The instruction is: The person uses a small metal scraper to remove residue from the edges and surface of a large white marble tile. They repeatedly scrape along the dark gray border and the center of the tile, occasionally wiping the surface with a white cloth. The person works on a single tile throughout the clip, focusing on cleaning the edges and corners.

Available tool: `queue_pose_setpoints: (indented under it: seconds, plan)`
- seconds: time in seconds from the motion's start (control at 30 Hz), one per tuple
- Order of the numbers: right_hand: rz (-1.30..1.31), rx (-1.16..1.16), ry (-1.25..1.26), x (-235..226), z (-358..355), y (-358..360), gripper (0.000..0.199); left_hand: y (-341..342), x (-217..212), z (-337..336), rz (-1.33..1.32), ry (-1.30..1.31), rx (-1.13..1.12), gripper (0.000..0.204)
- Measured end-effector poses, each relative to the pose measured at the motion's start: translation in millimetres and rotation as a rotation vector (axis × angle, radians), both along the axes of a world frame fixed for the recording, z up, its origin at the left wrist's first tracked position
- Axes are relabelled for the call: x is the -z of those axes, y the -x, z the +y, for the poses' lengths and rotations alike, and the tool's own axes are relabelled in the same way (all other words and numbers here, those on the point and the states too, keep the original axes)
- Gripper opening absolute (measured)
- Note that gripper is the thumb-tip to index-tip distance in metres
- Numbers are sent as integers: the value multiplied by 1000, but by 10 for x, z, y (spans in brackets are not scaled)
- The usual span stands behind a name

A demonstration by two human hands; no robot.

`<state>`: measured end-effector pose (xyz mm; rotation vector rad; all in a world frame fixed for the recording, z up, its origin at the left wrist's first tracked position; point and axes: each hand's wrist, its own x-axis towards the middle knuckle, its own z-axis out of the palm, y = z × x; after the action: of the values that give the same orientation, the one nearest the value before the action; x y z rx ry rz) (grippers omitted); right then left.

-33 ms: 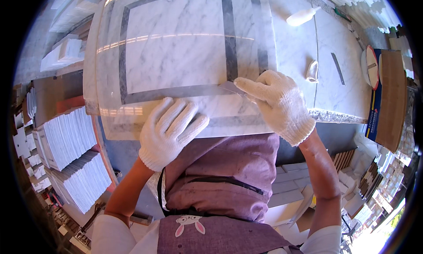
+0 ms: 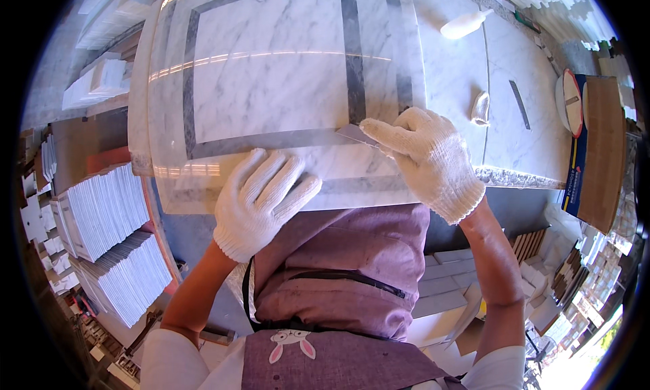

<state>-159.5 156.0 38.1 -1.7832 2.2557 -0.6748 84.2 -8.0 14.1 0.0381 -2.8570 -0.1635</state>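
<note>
A white marble slab with a grey inlaid border lies in front of me. My left hand, in a white knit glove, rests flat on the slab's near edge with its fingers spread and holds nothing. My right hand, also gloved, pinches a thin flat blade. The blade's tip lies on the grey border strip near the slab's inner corner.
On the marble worktop to the right lie a white bottle-shaped object, a small curved piece and a dark narrow strip. Stacks of white tiles stand at the left. A wooden board lies far right.
</note>
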Motion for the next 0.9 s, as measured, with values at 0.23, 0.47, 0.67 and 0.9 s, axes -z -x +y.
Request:
queue_pose_setpoints:
  seconds: [0.23, 0.47, 0.67, 0.9]
  plan:
    - [-17, 14, -19, -18, 29, -46, 31, -4, -5, 6, 19, 5, 2, 40]
    - [-25, -34, -75, -18, 127, -71, 33, -11, 12, 0, 33, -1, 10, 40]
    - [-102, 78, -10, -32, 63, -83, 32, -27, 22, -8, -9, 9, 11, 41]
    - [-83, 67, -47, -12, 87, -104, 32, -45, 40, -14, -2, 24, 24, 43]
